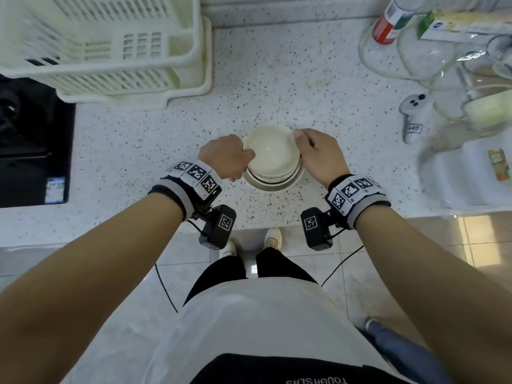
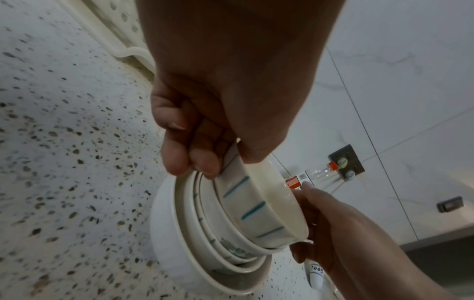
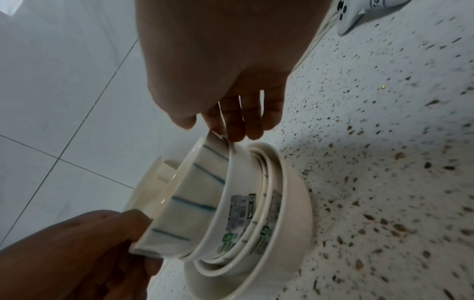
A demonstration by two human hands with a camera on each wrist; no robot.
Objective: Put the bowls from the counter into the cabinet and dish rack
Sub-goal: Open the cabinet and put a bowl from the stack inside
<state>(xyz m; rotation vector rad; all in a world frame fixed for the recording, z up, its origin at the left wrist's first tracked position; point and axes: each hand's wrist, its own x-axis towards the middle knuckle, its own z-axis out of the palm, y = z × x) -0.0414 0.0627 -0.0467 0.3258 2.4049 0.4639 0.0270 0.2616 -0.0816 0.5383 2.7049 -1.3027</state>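
Observation:
Several cream bowls are nested in a stack (image 1: 277, 185) on the speckled counter (image 1: 318, 87). The top bowl (image 1: 270, 153) has blue stripes on its outside (image 2: 256, 207) and sits tilted in the bowl below it (image 3: 238, 213). My left hand (image 1: 243, 159) pinches its left rim, thumb inside and fingers curled outside (image 2: 205, 162). My right hand (image 1: 300, 145) pinches the right rim, thumb on top and fingers down the outer wall (image 3: 231, 125). The cream dish rack (image 1: 105, 45) stands at the back left.
A black stove top (image 1: 27, 139) lies left of the stack. A white controller (image 1: 412, 117), glass jars (image 1: 424, 51) and a red-labelled bottle (image 1: 388, 26) crowd the right. The counter's front edge (image 1: 249, 227) runs just below my wrists.

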